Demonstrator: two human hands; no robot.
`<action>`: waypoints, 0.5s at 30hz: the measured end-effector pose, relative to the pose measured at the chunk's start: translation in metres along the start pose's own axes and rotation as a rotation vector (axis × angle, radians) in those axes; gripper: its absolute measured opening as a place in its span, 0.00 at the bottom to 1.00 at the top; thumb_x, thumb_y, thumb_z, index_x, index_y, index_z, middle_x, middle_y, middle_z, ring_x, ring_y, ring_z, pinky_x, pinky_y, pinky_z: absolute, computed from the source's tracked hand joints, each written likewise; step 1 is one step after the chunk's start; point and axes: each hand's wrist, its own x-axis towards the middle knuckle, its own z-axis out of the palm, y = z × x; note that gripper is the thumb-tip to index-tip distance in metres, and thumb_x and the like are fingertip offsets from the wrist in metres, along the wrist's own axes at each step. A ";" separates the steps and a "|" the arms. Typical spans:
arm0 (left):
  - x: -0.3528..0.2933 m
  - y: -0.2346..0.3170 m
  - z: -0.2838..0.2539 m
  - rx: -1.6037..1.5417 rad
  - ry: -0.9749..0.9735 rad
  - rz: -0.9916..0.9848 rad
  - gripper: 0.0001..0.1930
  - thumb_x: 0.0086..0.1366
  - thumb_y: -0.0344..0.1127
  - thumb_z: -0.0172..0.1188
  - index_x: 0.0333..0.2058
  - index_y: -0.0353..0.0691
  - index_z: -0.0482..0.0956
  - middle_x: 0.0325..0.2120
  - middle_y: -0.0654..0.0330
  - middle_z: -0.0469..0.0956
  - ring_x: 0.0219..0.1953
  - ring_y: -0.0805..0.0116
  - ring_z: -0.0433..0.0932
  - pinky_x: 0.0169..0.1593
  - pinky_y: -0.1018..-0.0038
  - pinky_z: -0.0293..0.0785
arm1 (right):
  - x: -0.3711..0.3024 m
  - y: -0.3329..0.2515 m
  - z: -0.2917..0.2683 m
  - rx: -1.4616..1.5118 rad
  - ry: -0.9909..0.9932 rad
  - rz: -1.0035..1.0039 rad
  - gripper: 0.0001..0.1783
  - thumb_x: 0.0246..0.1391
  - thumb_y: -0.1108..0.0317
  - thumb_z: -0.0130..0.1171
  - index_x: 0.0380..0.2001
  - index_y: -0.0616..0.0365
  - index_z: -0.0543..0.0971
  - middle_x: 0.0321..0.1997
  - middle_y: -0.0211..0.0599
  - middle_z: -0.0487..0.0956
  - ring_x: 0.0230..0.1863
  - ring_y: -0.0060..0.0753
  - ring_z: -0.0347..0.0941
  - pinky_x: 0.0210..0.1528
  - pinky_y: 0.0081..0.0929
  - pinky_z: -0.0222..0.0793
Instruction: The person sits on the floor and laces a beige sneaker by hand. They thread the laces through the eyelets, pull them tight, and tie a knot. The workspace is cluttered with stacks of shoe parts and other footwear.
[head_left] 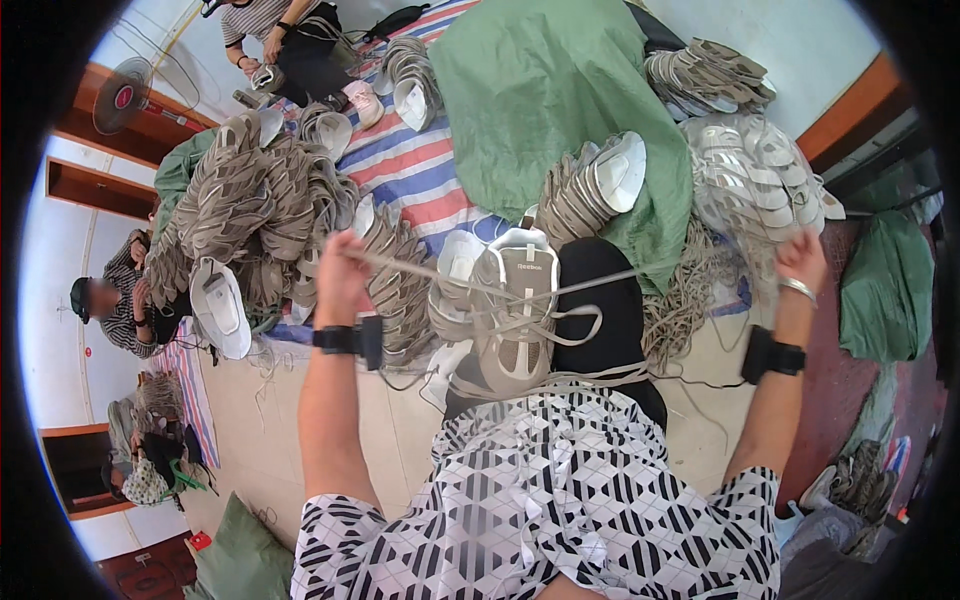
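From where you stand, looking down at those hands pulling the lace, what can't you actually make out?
- Head view: how the lace runs through the shoe upper; the loops overlap.
- The right hand grip: its fingers blur into the pale heap of uppers behind.
- The left hand shows only its back.
- The lap beneath the shoe: the patterned shirt hides it.

The scene is being viewed from a single wide fisheye camera worn on the person's head, looking steeply down and forward over the lap. The person's patterned shirt (560,500) is being seen at the lower edge, very near, with both forearms rising from there into the middle. The floor (250,420) and the heaps of shoe uppers (250,210) beyond are being taken in farther off, and straight edges are being bent toward the dark round rim.
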 end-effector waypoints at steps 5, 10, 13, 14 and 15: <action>-0.003 0.010 -0.057 -0.103 0.198 -0.085 0.10 0.68 0.40 0.46 0.40 0.44 0.73 0.21 0.70 0.68 0.22 0.76 0.65 0.30 0.75 0.67 | -0.013 -0.013 -0.082 -0.240 0.335 0.019 0.05 0.53 0.69 0.53 0.25 0.55 0.73 0.18 0.27 0.68 0.14 0.22 0.59 0.18 0.22 0.58; -0.073 -0.020 0.048 0.623 -0.513 -0.065 0.14 0.65 0.38 0.52 0.46 0.40 0.76 0.18 0.70 0.69 0.20 0.77 0.68 0.26 0.76 0.66 | -0.053 0.102 -0.005 -0.382 -0.208 0.266 0.07 0.53 0.69 0.52 0.25 0.58 0.75 0.29 0.41 0.79 0.21 0.26 0.72 0.21 0.23 0.68; -0.113 -0.049 0.073 1.331 -0.987 0.755 0.10 0.56 0.32 0.59 0.38 0.43 0.79 0.19 0.63 0.73 0.22 0.66 0.73 0.26 0.71 0.69 | -0.126 0.154 0.096 -0.751 -0.550 0.368 0.09 0.58 0.65 0.48 0.34 0.60 0.72 0.31 0.39 0.81 0.13 0.20 0.70 0.12 0.16 0.62; -0.117 -0.048 0.075 1.435 -1.024 0.761 0.09 0.54 0.32 0.59 0.36 0.43 0.79 0.21 0.62 0.74 0.25 0.63 0.74 0.27 0.69 0.70 | -0.144 0.161 0.117 -0.850 -0.705 0.402 0.11 0.60 0.64 0.46 0.33 0.61 0.72 0.33 0.38 0.81 0.12 0.21 0.70 0.10 0.16 0.62; -0.121 -0.045 0.078 1.543 -1.058 0.765 0.09 0.53 0.32 0.60 0.35 0.44 0.79 0.23 0.60 0.74 0.27 0.60 0.75 0.29 0.67 0.72 | -0.154 0.174 0.124 -0.899 -0.856 0.363 0.12 0.60 0.63 0.46 0.33 0.61 0.72 0.30 0.38 0.80 0.12 0.23 0.71 0.11 0.17 0.64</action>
